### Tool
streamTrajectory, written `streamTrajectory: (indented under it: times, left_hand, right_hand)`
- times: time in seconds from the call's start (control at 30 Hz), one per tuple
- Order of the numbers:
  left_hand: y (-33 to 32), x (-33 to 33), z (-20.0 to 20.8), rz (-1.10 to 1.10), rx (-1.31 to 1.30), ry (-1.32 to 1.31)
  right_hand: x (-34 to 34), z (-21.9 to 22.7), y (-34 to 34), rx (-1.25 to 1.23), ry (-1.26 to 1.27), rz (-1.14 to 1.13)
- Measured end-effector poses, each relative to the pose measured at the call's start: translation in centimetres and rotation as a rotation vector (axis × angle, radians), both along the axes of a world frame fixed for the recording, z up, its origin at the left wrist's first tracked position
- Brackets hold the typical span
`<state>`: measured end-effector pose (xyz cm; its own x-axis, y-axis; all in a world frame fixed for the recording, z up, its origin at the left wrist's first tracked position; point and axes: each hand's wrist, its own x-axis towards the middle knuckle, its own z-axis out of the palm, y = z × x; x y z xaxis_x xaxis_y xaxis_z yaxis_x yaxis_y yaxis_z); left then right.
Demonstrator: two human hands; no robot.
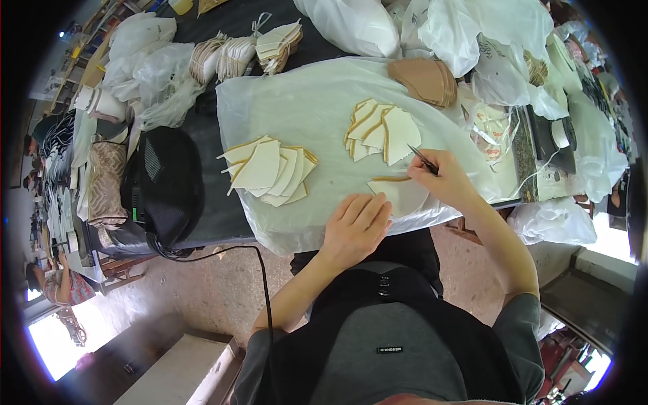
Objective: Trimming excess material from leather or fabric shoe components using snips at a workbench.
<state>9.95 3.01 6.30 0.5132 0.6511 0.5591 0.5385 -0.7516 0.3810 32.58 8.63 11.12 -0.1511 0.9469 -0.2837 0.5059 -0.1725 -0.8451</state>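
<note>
A single pale cut piece [399,196] with a tan upper edge lies on the plastic-covered table in front of me. My left hand [358,223] rests at its left side, fingers stretched out and lying flat. My right hand [442,177], at its upper right, is closed around a slim dark pointed tool [424,160]; its exact kind is not clear. The tip points up and left, near a fanned stack of white pieces with tan edges [383,131]. To the left lies another fanned stack of such pieces [272,171].
Translucent plastic sheeting [304,88] covers the work area. Brown shaped pieces [424,81] sit at its far edge, beside white plastic bags [452,34]. Tied bundles [236,55] stand at the back left. A black mesh bag [164,182] and a black cable [260,260] are on the left.
</note>
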Motion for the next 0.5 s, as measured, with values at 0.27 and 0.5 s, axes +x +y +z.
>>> streamTrajectory:
  times: [0.27,0.5]
  left_hand:
    - [-0.2,-0.1,-0.4,0.014,-0.009,0.013]
    - [-0.6,-0.4,-0.4,0.08,-0.084,-0.095]
  right_hand:
    - [-3.9,-1.2,1.0,-0.002,-0.044,0.248]
    - [-4.5,-0.7,0.8,-0.006,-0.081,0.221]
